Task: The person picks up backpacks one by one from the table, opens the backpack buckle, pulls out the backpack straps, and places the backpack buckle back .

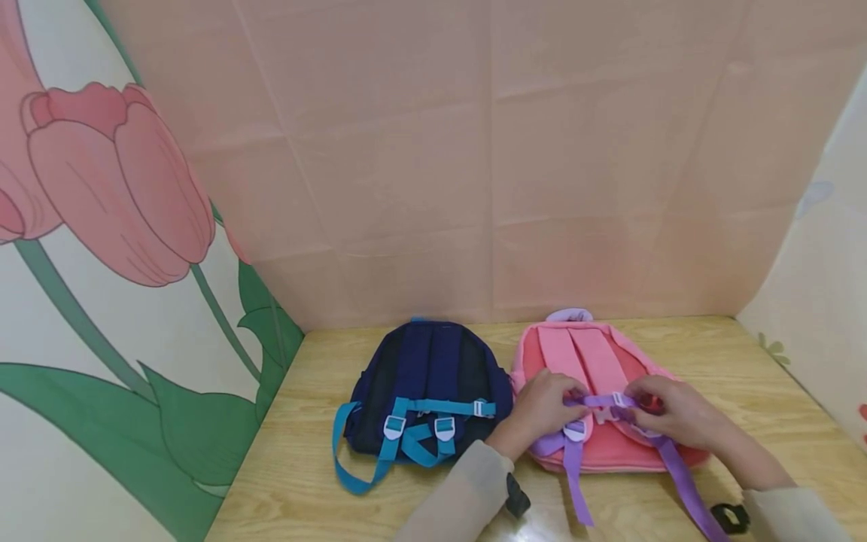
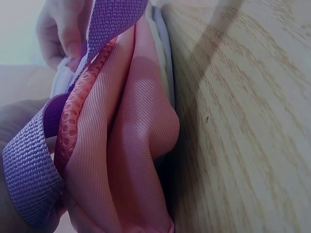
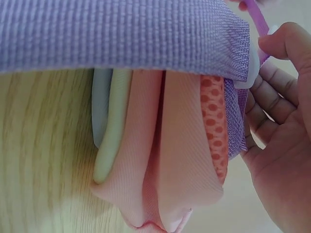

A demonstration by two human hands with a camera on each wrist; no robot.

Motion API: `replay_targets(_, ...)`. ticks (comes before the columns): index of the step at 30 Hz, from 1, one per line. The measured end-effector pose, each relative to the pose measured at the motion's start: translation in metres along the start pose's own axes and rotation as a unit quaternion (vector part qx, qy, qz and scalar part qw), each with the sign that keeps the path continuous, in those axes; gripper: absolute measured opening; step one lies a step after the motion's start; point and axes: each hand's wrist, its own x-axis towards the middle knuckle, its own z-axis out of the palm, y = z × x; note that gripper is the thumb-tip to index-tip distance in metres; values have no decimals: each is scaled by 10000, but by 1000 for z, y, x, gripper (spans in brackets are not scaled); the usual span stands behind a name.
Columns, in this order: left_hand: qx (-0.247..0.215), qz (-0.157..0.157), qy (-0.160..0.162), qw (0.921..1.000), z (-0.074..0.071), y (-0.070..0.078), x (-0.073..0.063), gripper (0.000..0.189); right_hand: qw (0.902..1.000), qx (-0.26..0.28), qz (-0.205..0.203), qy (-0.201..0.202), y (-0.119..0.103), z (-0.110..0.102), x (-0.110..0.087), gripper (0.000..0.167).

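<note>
A pink backpack (image 1: 609,458) lies with its strap side up on the wooden table. Its thin purple chest strap (image 1: 596,401) runs across the two pink shoulder straps, with a white slider (image 1: 618,399) on it. My left hand (image 1: 547,403) pinches the chest strap's left part. Thumb and fingers of my right hand (image 1: 677,410) pinch its other end beside the slider. In the right wrist view, the right thumb presses on narrow purple webbing (image 3: 264,43). Wide purple webbing (image 2: 29,170) loops past the backpack's side in the left wrist view.
A navy backpack (image 1: 413,361) with teal straps (image 1: 352,474) lies just left of the pink one. Behind both hangs a peach cloth (image 1: 488,188). A tulip-patterned panel (image 1: 122,188) stands on the left. Purple strap ends (image 1: 576,489) hang toward the table's (image 1: 284,467) near side.
</note>
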Motion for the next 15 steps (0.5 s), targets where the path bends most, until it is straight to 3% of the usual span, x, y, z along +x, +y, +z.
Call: replay_targets(15, -21, -20, 37, 10000, -1, 0, -1, 19, 9983, -235, -354, 399, 10, -7, -4, 36)
